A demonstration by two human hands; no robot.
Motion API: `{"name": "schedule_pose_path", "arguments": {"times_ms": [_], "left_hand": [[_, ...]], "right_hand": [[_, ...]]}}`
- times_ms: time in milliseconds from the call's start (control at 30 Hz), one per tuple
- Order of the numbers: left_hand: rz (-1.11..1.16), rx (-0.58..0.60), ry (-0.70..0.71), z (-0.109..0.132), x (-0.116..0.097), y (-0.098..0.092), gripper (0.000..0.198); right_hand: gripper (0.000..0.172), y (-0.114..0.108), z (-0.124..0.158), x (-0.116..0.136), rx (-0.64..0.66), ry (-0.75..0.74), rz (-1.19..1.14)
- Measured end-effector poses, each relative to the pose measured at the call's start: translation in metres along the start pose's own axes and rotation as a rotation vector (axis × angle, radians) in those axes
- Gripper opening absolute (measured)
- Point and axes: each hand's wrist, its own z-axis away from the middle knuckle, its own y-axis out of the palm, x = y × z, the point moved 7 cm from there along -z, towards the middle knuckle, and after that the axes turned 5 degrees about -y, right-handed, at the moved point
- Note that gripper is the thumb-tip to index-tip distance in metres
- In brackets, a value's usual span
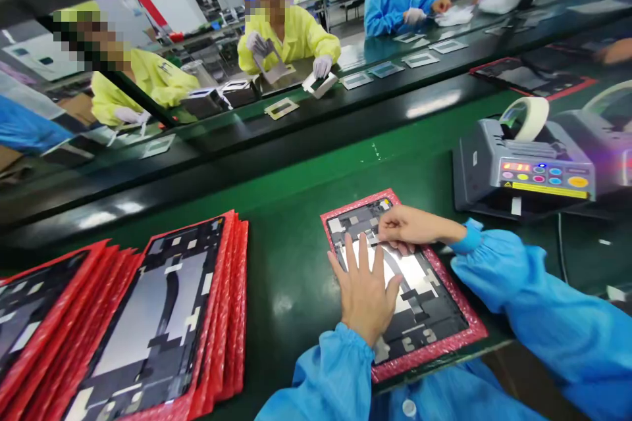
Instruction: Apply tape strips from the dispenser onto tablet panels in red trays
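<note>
A dark tablet back panel (419,302) lies on a red bubble-wrap sheet (464,332) on the green bench in front of me. My left hand (365,289) rests flat on the panel's left side, fingers stretched out and together. My right hand (407,227) reaches in from the right, its fingers bent and pressed down on the panel's upper part near a silvery strip (412,270). What the fingertips pinch, if anything, is too small to make out. Both arms wear blue sleeves.
A fanned stack of the same panels on red bubble wrap (162,322) lies at the left. A grey tape dispenser (523,168) with a tape roll stands at the right. Beyond a black conveyor (296,145), workers in yellow and blue coats handle parts.
</note>
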Motion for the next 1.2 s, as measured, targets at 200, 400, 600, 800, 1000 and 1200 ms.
{"name": "schedule_pose_path", "arguments": {"times_ms": [200, 400, 600, 800, 1000, 1200], "left_hand": [[0.015, -0.011, 0.007, 0.002, -0.002, 0.000, 0.052], [0.005, 0.006, 0.013, 0.000, -0.002, 0.001, 0.052], [0.027, 0.056, 0.052, 0.001, -0.002, 0.005, 0.055], [0.019, 0.091, 0.123, -0.007, 0.000, 0.004, 0.052], [-0.055, 0.071, 0.268, -0.010, 0.000, 0.016, 0.046], [-0.084, 0.019, 0.374, -0.021, 0.009, 0.025, 0.044]], "right_hand": [[0.022, -0.002, -0.024, -0.019, 0.128, 0.088, 0.063], [0.020, 0.002, -0.025, -0.022, 0.109, 0.106, 0.095], [0.012, -0.005, -0.021, -0.022, -0.126, 0.098, 0.278], [0.027, -0.018, -0.011, -0.034, -0.368, 0.017, -0.054], [0.028, -0.014, 0.032, -0.019, -0.607, -0.164, -0.209], [0.028, -0.074, 0.208, -0.027, -1.312, -0.099, -0.077]]}}
